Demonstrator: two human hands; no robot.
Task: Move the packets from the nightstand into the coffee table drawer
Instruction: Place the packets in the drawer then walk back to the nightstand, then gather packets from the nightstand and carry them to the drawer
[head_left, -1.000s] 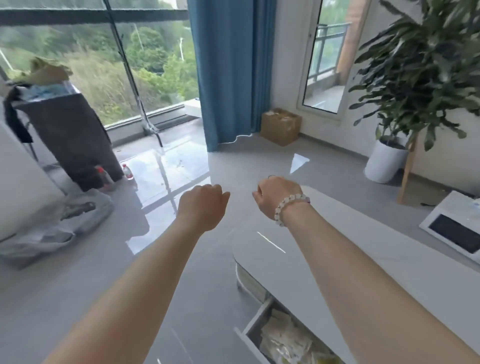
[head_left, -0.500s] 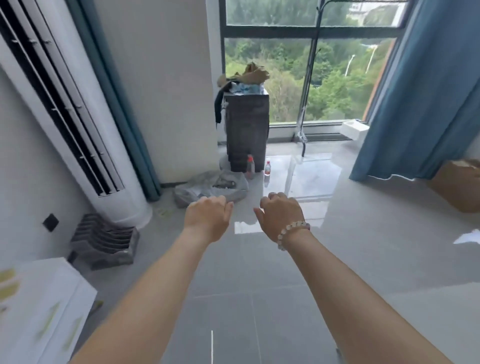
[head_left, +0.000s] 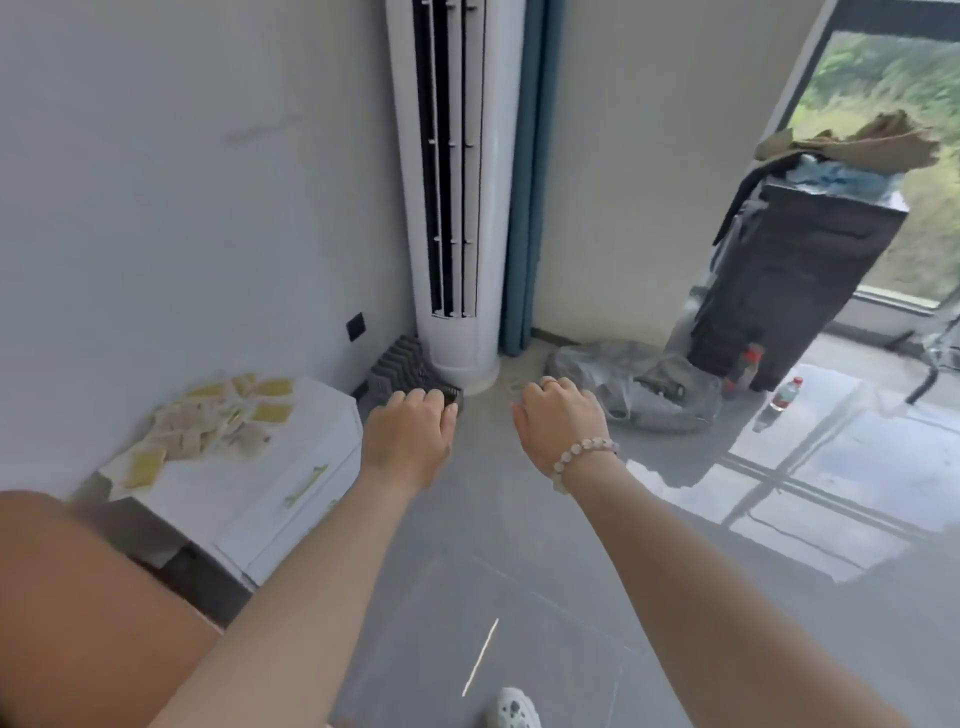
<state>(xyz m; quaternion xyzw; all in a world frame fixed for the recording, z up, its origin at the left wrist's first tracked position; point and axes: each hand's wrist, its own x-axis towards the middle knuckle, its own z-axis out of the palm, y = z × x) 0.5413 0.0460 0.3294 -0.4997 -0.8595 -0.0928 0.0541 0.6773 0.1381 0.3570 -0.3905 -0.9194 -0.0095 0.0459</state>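
Several yellow and pale packets (head_left: 208, 426) lie scattered on top of the white nightstand (head_left: 291, 499), which stands low at the left against the wall. My left hand (head_left: 408, 439) hangs in the air just right of the nightstand, fingers curled down, holding nothing that I can see. My right hand (head_left: 561, 423), with a bead bracelet on the wrist, is out in front over the floor, fingers curled and empty too. The coffee table and its drawer are out of view.
A tall white air conditioner (head_left: 457, 197) stands in the corner, a dark ribbed object (head_left: 400, 366) at its foot. A grey plastic bag (head_left: 639, 384), a dark cabinet (head_left: 784, 280) and two bottles (head_left: 782, 397) lie further right. Grey tile floor (head_left: 519, 597) stretches ahead.
The view has swung left, away from the coffee table and window, and the nightstand with its packets has come into view. Both hands stay held out in front, empty.
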